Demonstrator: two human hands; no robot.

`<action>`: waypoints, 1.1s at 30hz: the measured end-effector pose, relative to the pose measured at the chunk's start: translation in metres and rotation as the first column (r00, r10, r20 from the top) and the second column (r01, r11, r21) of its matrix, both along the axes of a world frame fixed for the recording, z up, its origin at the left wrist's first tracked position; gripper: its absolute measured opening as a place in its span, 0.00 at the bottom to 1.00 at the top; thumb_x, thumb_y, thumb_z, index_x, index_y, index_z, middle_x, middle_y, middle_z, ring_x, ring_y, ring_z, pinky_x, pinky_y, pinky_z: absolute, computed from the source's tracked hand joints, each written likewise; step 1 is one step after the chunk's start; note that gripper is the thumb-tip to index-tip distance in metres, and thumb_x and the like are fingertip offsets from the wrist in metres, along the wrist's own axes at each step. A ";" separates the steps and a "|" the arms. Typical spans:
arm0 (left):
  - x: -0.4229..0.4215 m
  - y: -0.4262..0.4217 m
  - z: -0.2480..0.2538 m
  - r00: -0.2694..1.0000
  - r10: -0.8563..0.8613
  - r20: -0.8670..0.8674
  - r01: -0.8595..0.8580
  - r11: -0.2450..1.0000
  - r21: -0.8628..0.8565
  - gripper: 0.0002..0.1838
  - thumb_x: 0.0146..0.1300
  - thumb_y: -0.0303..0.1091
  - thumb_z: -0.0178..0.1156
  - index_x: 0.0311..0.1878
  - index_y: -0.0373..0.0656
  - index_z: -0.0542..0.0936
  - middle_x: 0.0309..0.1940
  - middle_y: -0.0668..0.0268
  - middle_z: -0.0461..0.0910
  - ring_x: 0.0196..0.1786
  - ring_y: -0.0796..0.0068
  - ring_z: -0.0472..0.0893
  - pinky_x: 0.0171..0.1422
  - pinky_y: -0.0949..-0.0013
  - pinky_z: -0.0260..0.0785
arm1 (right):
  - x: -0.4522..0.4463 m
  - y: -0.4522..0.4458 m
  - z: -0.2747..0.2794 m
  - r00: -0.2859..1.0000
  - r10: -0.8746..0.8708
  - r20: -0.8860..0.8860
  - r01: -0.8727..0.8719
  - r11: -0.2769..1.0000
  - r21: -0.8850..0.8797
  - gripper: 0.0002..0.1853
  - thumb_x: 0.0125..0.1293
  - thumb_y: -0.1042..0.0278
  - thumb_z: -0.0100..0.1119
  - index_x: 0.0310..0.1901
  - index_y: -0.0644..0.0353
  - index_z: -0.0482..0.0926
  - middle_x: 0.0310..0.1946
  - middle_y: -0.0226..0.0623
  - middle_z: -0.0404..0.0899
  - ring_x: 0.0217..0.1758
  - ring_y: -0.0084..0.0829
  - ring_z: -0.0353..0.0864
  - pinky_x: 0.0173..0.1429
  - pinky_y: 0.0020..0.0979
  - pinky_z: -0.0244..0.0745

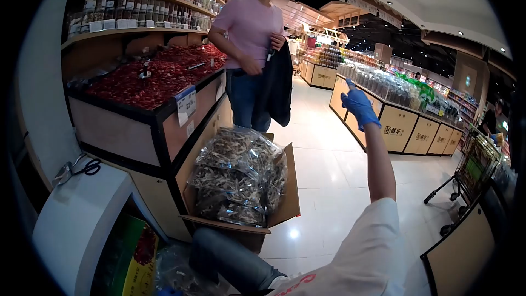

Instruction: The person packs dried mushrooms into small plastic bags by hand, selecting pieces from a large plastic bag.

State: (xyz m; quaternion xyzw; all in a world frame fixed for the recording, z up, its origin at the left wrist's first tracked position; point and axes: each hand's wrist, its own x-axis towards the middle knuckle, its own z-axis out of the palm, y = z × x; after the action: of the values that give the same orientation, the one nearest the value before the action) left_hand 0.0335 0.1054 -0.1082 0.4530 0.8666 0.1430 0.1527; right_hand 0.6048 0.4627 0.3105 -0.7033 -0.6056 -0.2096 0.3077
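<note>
My right hand (360,108), in a blue glove, is raised at the end of my outstretched arm. Its index finger points up and away, the other fingers look partly curled, and it holds nothing. Only a sliver of blue glove, apparently my left hand (171,292), shows at the bottom edge; its fingers are hidden. Before my knee stands an open cardboard box (291,189) packed with clear bags of dried, pale brown strips (235,167). Neither hand touches the box. A crumpled clear plastic bag (183,267) lies near the blue sliver.
A person in a pink top (252,30) stands behind the box, holding dark cloth. To the left are a bin of dried red goods (142,77), shelved jars (109,11) and scissors (91,167) on a white ledge. A shopping cart (476,159) and display counters (400,130) stand right.
</note>
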 end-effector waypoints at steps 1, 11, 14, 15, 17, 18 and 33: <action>0.006 0.000 0.015 1.000 0.016 -0.008 -0.016 1.000 -0.021 0.23 0.57 0.55 0.53 0.38 0.42 0.80 0.31 0.47 0.80 0.33 0.43 0.79 0.36 0.47 0.70 | -0.011 -0.022 0.004 0.999 0.041 -0.014 -0.040 0.996 0.082 0.23 0.64 0.55 0.47 0.58 0.54 0.71 0.36 0.47 0.81 0.39 0.44 0.80 0.46 0.41 0.72; -0.012 0.007 -0.036 0.992 -0.118 0.050 0.120 0.992 -0.045 0.24 0.57 0.53 0.53 0.46 0.43 0.79 0.50 0.47 0.75 0.50 0.52 0.76 0.50 0.55 0.69 | -0.091 -0.242 0.049 0.828 0.204 0.522 -0.560 0.322 0.763 0.09 0.63 0.67 0.59 0.45 0.54 0.77 0.24 0.25 0.79 0.23 0.16 0.75 0.26 0.20 0.65; 0.012 0.013 0.008 0.996 -0.082 -0.033 0.079 0.993 -0.090 0.20 0.56 0.48 0.55 0.43 0.42 0.80 0.44 0.49 0.79 0.46 0.51 0.78 0.47 0.55 0.70 | -0.110 -0.278 0.053 0.673 0.138 0.727 -0.737 0.207 0.643 0.08 0.62 0.68 0.59 0.44 0.54 0.77 0.23 0.25 0.79 0.22 0.17 0.74 0.25 0.21 0.65; 0.005 0.013 -0.003 0.997 -0.073 -0.041 0.069 0.993 -0.100 0.20 0.56 0.48 0.55 0.43 0.42 0.80 0.44 0.49 0.79 0.46 0.51 0.78 0.47 0.55 0.70 | -0.114 -0.284 0.054 0.636 0.125 0.762 -0.768 0.205 0.607 0.08 0.62 0.68 0.59 0.43 0.54 0.77 0.23 0.25 0.78 0.22 0.17 0.74 0.25 0.21 0.65; -0.012 0.015 -0.033 0.988 0.006 0.156 0.019 0.987 -0.157 0.23 0.44 0.53 0.66 0.37 0.43 0.83 0.31 0.55 0.81 0.35 0.55 0.81 0.39 0.57 0.71 | -0.124 -0.291 0.055 0.571 0.116 0.813 -0.815 0.197 0.545 0.08 0.62 0.68 0.59 0.42 0.54 0.77 0.23 0.25 0.78 0.22 0.18 0.74 0.25 0.22 0.65; -0.010 0.012 -0.030 0.988 0.016 0.152 0.009 0.987 -0.162 0.23 0.44 0.53 0.66 0.37 0.43 0.83 0.31 0.55 0.81 0.35 0.55 0.81 0.39 0.57 0.71 | -0.126 -0.294 0.057 0.551 0.114 0.827 -0.828 0.201 0.524 0.07 0.61 0.68 0.59 0.42 0.54 0.77 0.22 0.25 0.78 0.22 0.18 0.74 0.25 0.22 0.65; -0.007 -0.003 -0.045 0.996 -0.067 0.066 0.068 0.998 -0.016 0.20 0.45 0.50 0.66 0.26 0.39 0.82 0.24 0.52 0.80 0.28 0.51 0.79 0.31 0.55 0.69 | -0.129 -0.299 0.069 0.458 0.146 0.877 -0.881 0.202 0.427 0.04 0.58 0.68 0.61 0.34 0.54 0.75 0.19 0.27 0.74 0.19 0.22 0.71 0.24 0.26 0.64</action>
State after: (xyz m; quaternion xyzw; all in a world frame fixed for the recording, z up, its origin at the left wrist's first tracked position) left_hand 0.0263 0.1028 -0.1527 0.4757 0.8466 0.1447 0.1898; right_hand 0.4762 0.1641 0.3796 -0.0230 -0.6832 -0.5909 0.4284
